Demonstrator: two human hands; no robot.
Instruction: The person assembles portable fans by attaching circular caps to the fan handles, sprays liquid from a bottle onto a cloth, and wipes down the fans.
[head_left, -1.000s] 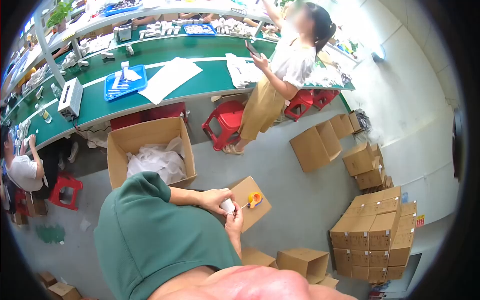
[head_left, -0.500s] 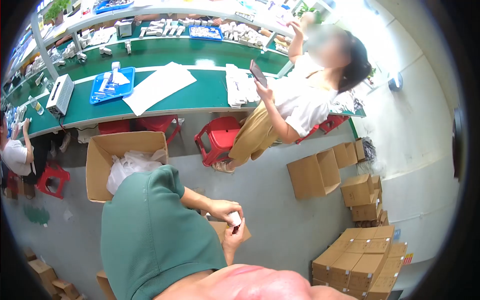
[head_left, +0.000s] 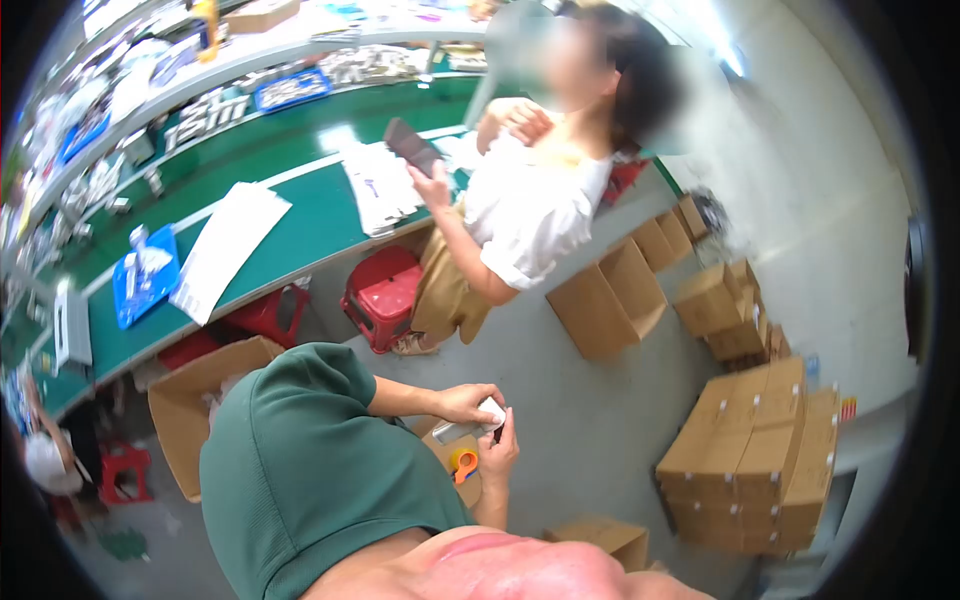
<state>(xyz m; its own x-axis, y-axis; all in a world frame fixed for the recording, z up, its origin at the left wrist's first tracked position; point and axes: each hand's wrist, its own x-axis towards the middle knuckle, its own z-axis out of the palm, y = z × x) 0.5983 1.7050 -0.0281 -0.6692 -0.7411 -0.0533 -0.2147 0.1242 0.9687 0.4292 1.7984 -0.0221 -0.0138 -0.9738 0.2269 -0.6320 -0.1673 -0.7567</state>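
A small white and grey box-shaped item (head_left: 458, 431) is between my two hands in front of my body. My left hand (head_left: 468, 402), reaching out of the green sleeve, has its fingers closed over the top of it. From below, my right hand (head_left: 497, 453) grips its right end, the thumb pressed on the white part. Something dark shows by the right fingers, too small to name. Just under the hands is an orange tape roll or dispenser (head_left: 464, 466), lying on or in a cardboard box (head_left: 432, 440) that my arm and shirt partly hide.
A person in a white top (head_left: 545, 215) stands ahead holding a phone (head_left: 412, 146), beside a red stool (head_left: 385, 295). Behind is a green workbench (head_left: 315, 215) with a blue tray (head_left: 135, 300). Stacked cartons (head_left: 735, 430) stand right, an open carton (head_left: 175, 415) left.
The view has turned, shifting the bench leftward and downward. More of the held item shows, including its grey side. The orange tape has come into sight. The other person's raised hand has lowered toward the chest.
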